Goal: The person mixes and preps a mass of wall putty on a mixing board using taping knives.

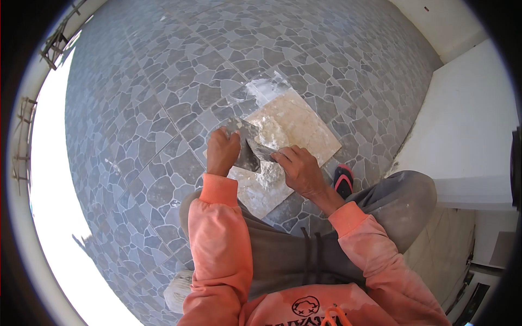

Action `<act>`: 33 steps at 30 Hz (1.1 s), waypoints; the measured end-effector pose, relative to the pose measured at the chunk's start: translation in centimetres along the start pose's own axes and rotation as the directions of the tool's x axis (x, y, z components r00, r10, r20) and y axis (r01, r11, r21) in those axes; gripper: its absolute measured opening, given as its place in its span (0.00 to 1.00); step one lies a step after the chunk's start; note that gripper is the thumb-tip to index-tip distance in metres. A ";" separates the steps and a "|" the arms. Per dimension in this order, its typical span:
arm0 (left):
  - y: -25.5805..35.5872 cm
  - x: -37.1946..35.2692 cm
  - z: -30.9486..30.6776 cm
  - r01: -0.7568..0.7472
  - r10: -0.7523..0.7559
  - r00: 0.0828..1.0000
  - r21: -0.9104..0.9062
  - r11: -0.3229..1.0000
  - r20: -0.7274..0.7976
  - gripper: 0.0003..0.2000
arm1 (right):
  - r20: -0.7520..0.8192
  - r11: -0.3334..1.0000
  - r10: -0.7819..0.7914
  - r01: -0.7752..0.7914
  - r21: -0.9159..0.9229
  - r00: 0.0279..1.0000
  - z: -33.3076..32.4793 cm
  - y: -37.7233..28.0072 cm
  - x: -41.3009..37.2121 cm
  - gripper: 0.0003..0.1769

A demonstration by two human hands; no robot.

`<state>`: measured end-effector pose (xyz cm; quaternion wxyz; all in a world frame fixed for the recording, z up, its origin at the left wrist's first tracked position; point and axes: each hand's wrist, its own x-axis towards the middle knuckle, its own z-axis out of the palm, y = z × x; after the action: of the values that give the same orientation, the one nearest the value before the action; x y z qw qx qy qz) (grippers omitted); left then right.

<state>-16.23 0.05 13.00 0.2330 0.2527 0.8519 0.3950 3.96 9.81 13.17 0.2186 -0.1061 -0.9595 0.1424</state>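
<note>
My left hand point(222, 151) is closed on the edge of a dark, flat metal scraper point(246, 158) smeared with pale paste. My right hand point(302, 171) grips a putty knife point(263, 152), its blade meeting the scraper's face. Under both tools lies a beige square tile point(310, 122), turned cornerwise on the floor. A lumpy heap of whitish paste point(273, 133) sits on the tile, with more smeared toward its near corner. The handle of the putty knife is mostly hidden in my fingers.
A patch of white residue point(266, 89) marks the stone-patterned floor point(163, 98) beyond the tile. A black and red flip-flop point(343, 181) is on my right foot. A white wall point(467, 114) rises at the right, and bright light borders the left.
</note>
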 end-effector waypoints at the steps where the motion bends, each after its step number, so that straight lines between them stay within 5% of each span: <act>1: -0.3 0.0 0.0 -0.006 0.006 1.000 0.003 1.000 0.009 0.20 | 0.008 1.000 0.007 -0.007 -0.020 1.000 0.4 0.5 0.0 0.15; 4: -1.1 0.3 -0.1 -0.040 0.037 0.996 0.039 0.998 0.080 0.20 | 0.027 0.996 0.034 -0.031 -0.080 0.999 1.7 1.9 -0.2 0.12; 10: 0.2 -1.0 -1.5 -0.063 0.094 0.989 0.254 0.965 -0.111 0.16 | 0.093 0.968 0.048 -0.023 -0.248 0.994 3.5 3.7 -1.2 0.10; 16: 1.6 -1.7 -1.3 -0.420 0.392 0.907 0.241 0.875 0.157 0.10 | 0.103 0.963 -0.024 0.051 -0.265 0.994 3.7 3.5 -1.1 0.10; 19: 1.5 -1.2 -0.5 -0.525 0.420 0.838 0.301 0.796 0.348 0.07 | 0.115 0.967 -0.044 0.071 -0.246 0.992 3.6 3.1 -0.8 0.15; 24: 1.1 0.2 1.0 -0.557 0.439 0.821 0.341 0.758 0.366 0.08 | 0.067 0.971 -0.051 0.065 -0.232 0.996 2.8 2.7 -0.5 0.14; 27: 0.8 0.9 2.0 -0.493 0.370 0.865 0.443 0.749 0.338 0.08 | 0.061 0.974 -0.003 0.016 -0.226 0.998 1.9 2.7 -0.7 0.11; 33: 2.1 1.4 2.8 -0.290 0.204 0.954 0.492 0.821 0.221 0.12 | 0.139 0.857 0.512 -0.515 -0.020 0.847 1.2 4.9 -2.1 0.11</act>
<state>-15.14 3.59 12.76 0.1696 0.4451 0.8653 0.1563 6.01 13.53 9.76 0.1060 -0.3465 -0.9077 0.2115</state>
